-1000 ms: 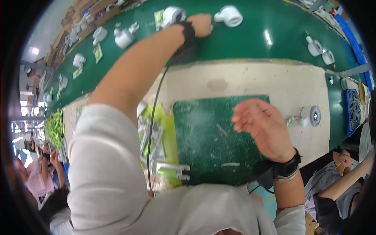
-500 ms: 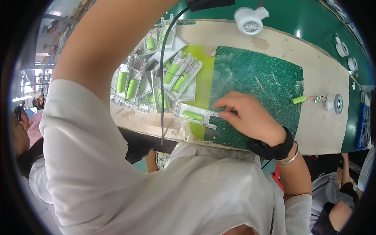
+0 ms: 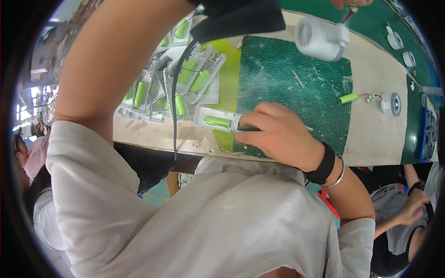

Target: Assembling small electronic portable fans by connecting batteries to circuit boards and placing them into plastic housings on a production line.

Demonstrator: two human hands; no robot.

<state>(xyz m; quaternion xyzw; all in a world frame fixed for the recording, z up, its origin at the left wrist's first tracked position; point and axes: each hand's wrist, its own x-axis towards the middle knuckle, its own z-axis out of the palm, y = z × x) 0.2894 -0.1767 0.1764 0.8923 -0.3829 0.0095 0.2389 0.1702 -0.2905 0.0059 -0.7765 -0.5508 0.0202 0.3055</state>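
Battery tray (image 3: pixel 217 121) under right hand (image 3: pixel 278 135) fingertips

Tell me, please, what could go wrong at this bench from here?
The right hand pinches a clear tray holding a green battery near the bench edge; it might slip off. A black cable hangs across the heaped trays and could snag them. The white fan could be yanked by its thin wires.

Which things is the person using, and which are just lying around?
In use: right hand on the clear tray with a green battery; left hand by the white fan.

Lying about: pile of trays, loose battery, small round part, green mat.
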